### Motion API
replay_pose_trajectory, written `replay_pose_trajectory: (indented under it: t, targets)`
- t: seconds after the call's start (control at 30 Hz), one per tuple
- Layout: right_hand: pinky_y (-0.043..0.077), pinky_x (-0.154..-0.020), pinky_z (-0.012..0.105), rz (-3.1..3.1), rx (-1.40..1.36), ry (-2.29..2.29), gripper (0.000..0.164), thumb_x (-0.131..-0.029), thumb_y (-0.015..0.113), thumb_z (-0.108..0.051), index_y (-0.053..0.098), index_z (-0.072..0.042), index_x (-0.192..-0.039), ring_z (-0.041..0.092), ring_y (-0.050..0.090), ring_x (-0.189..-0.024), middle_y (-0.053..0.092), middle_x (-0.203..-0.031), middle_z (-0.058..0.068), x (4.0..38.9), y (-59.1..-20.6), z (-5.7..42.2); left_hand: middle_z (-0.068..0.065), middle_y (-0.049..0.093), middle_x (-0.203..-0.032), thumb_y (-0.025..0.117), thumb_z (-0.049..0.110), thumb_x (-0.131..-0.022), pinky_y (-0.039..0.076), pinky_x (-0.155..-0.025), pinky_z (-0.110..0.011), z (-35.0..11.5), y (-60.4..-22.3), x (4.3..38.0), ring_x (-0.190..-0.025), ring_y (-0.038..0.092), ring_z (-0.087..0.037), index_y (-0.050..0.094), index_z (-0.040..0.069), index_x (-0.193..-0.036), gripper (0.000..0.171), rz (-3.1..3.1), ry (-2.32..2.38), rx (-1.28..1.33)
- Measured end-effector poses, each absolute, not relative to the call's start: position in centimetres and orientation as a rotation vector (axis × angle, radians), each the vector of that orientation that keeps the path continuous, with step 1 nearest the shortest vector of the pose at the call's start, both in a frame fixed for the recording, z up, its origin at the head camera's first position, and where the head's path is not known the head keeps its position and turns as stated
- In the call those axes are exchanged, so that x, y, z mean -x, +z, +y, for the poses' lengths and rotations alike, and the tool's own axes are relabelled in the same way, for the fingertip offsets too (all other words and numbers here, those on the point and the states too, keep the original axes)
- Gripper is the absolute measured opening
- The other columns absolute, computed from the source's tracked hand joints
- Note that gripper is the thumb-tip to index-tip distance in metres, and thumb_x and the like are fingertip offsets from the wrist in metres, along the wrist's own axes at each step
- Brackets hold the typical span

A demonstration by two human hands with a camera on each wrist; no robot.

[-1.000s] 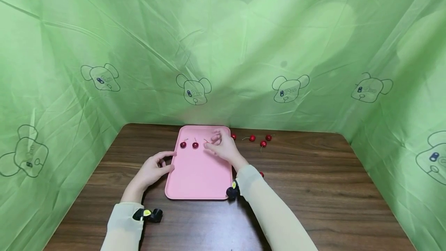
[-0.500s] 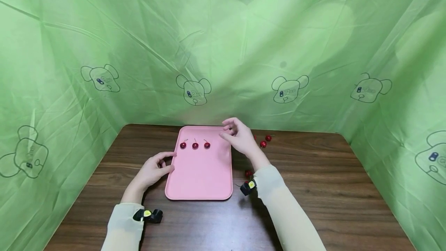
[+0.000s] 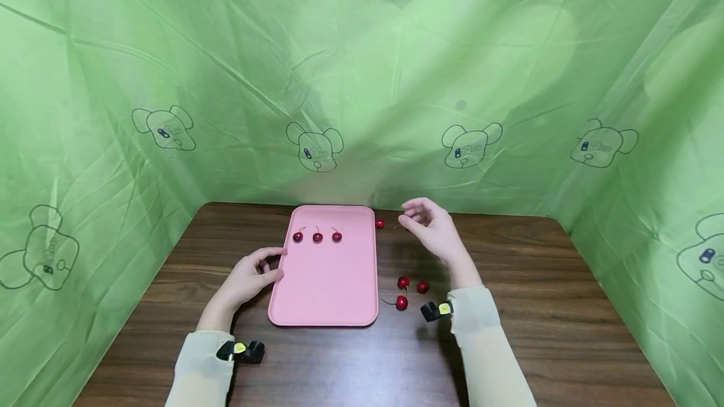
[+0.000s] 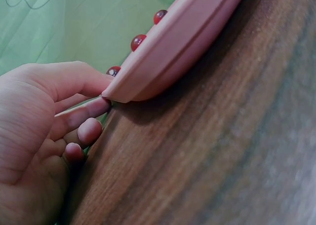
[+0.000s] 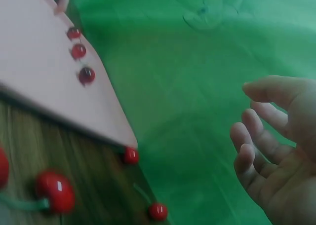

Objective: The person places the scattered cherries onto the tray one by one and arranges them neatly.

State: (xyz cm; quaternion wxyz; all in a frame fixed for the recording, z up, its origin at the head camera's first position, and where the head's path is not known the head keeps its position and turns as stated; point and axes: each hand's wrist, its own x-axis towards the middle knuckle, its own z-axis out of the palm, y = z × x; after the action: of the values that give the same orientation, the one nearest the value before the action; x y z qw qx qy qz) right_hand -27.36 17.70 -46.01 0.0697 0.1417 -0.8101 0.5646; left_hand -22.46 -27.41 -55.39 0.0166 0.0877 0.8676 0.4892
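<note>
A pink tray [image 3: 328,281] lies on the wooden table, with three dark red cherries [image 3: 317,237] in a row across its far part, stems pointing back. My left hand [image 3: 246,278] rests at the tray's left edge, thumb and forefinger touching the rim apart from each other. Close up in the left wrist view, the fingertips meet the tray's rim [image 4: 163,62]. My right hand [image 3: 432,225] hovers right of the tray, fingers loosely bent, nothing in them in the right wrist view. Just by its fingertips a cherry [image 5: 158,211] lies on the table; the head view shows only its stem.
Another cherry [image 3: 379,223] sits against the tray's far right side. Three more, among them a cherry with a long stem [image 3: 401,302], lie right of the tray's near half. A green cloth [image 3: 367,80] with mouse drawings hangs behind the table [image 3: 537,306].
My right hand has let go of the third cherry on the tray and moved right, off the tray, to over the table. The left hand has stayed at the tray's edge.
</note>
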Motion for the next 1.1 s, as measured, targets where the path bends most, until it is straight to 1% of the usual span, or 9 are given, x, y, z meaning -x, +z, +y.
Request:
replay_pose_trajectory:
  t: [0.13,0.23,0.47,0.53,0.67,0.8,0.87,0.93,1.1]
  targets:
    - [0.054,-0.080,0.025,-2.400,-0.339,1.718,0.032,-0.100,0.081,-0.013,0.072,-0.003,-0.128,0.026,0.067,-0.099,0.073,-0.115,0.020,27.3,-47.2,19.7,-0.005,0.061,-0.083,0.084,0.005,-0.092,0.047,-0.066,-0.027,-27.4,-55.4,22.4,-0.075,0.056,-0.015,0.073,0.008,-0.139,0.049,2.703,1.521,-0.284]
    - [0.053,-0.085,0.025,-2.372,-0.276,1.736,0.032,-0.101,0.079,-0.011,0.071,-0.001,-0.130,0.025,0.067,-0.102,0.072,-0.119,0.023,27.1,-48.0,20.9,-0.003,0.060,-0.081,0.084,0.005,-0.091,0.047,-0.066,-0.027,-27.5,-55.4,22.4,-0.074,0.057,-0.014,0.073,0.007,-0.138,0.049,2.711,1.523,-0.295]
    - [0.051,-0.094,0.022,-2.303,-0.208,1.810,0.032,-0.103,0.078,-0.013,0.070,0.002,-0.129,0.012,0.066,-0.103,0.069,-0.123,0.025,27.2,-49.4,22.3,-0.003,0.060,-0.082,0.083,0.005,-0.092,0.047,-0.066,-0.027,-27.7,-55.2,22.2,-0.074,0.056,-0.013,0.072,0.007,-0.139,0.048,2.724,1.518,-0.289]
    - [0.051,-0.096,0.021,-2.300,-0.207,1.822,0.032,-0.103,0.078,-0.013,0.070,0.002,-0.130,0.012,0.067,-0.106,0.068,-0.128,0.028,27.3,-49.8,22.5,-0.003,0.061,-0.084,0.083,0.005,-0.092,0.047,-0.066,-0.027,-27.7,-55.1,22.2,-0.075,0.056,-0.013,0.073,0.008,-0.139,0.048,2.722,1.523,-0.279]
    - [0.050,-0.095,0.019,-2.369,-0.189,1.825,0.039,-0.105,0.075,-0.012,0.067,0.000,-0.141,0.024,0.066,-0.122,0.064,-0.143,0.029,27.5,-51.0,23.3,-0.005,0.062,-0.088,0.084,0.005,-0.092,0.047,-0.067,-0.026,-27.4,-55.2,22.2,-0.076,0.056,-0.013,0.072,0.006,-0.139,0.048,2.699,1.553,-0.302]
    - [0.048,-0.092,0.022,-2.476,-0.156,1.841,0.050,-0.107,0.071,-0.011,0.059,-0.001,-0.154,0.043,0.052,-0.141,0.054,-0.157,0.028,27.5,-52.3,24.3,-0.007,0.063,-0.092,0.084,0.005,-0.092,0.047,-0.066,-0.026,-27.0,-55.3,22.2,-0.076,0.056,-0.013,0.073,0.005,-0.138,0.048,2.682,1.582,-0.306]
    - [0.048,-0.092,0.027,-2.521,-0.126,1.850,0.054,-0.108,0.071,-0.014,0.056,-0.004,-0.158,0.044,0.046,-0.146,0.050,-0.161,0.026,27.4,-52.7,24.5,-0.007,0.064,-0.094,0.084,0.005,-0.093,0.047,-0.067,-0.026,-27.0,-55.3,22.2,-0.076,0.056,-0.014,0.073,0.005,-0.138,0.047,2.690,1.568,-0.296]
    - [0.050,-0.090,0.028,-2.533,-0.113,1.880,0.058,-0.108,0.070,-0.016,0.052,-0.006,-0.162,0.041,0.050,-0.141,0.047,-0.165,0.024,27.4,-53.1,24.4,-0.007,0.064,-0.093,0.084,0.005,-0.093,0.047,-0.068,-0.026,-27.1,-55.2,22.2,-0.077,0.056,-0.014,0.073,0.006,-0.139,0.047,2.701,1.551,-0.282]
    - [0.051,-0.081,0.027,-2.521,-0.099,1.945,0.063,-0.108,0.071,-0.019,0.047,-0.007,-0.165,0.022,0.058,-0.118,0.045,-0.168,0.017,27.0,-54.1,24.4,-0.005,0.063,-0.090,0.084,0.006,-0.093,0.047,-0.068,-0.026,-27.3,-55.2,22.2,-0.076,0.056,-0.013,0.072,0.006,-0.139,0.048,2.711,1.536,-0.298]
